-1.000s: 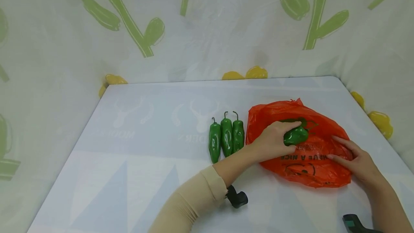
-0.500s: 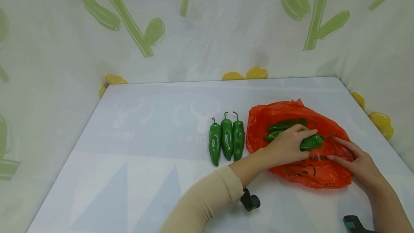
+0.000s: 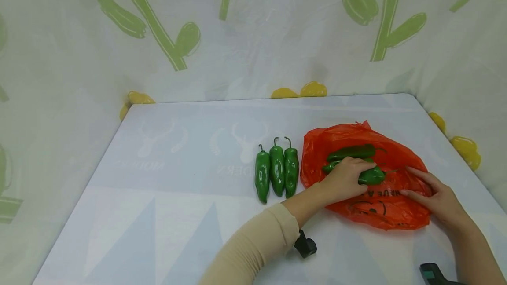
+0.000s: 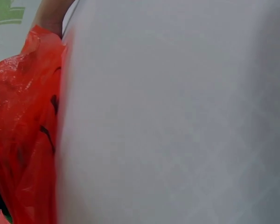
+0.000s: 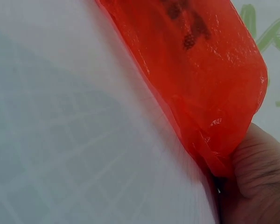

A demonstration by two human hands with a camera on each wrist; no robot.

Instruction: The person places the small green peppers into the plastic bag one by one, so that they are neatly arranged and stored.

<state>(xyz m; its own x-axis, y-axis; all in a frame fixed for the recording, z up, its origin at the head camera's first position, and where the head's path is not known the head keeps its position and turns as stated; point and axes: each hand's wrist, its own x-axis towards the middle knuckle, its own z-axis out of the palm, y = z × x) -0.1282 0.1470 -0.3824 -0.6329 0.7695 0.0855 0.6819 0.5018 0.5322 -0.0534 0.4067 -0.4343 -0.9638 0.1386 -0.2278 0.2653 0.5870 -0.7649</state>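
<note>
Gripping the green pepper point(image 3: 372, 176) over the red bag point(image 3: 402, 215) with my left hand point(image 3: 343, 180), I have its long axis sideways, stem end toward my right hand point(image 3: 440, 195) (the farther one), fingers spread against the bag.

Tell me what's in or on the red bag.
Three green peppers show over the red bag; the left grip pinches one, hiding parts of two. Anything beneath them is covered.
</note>
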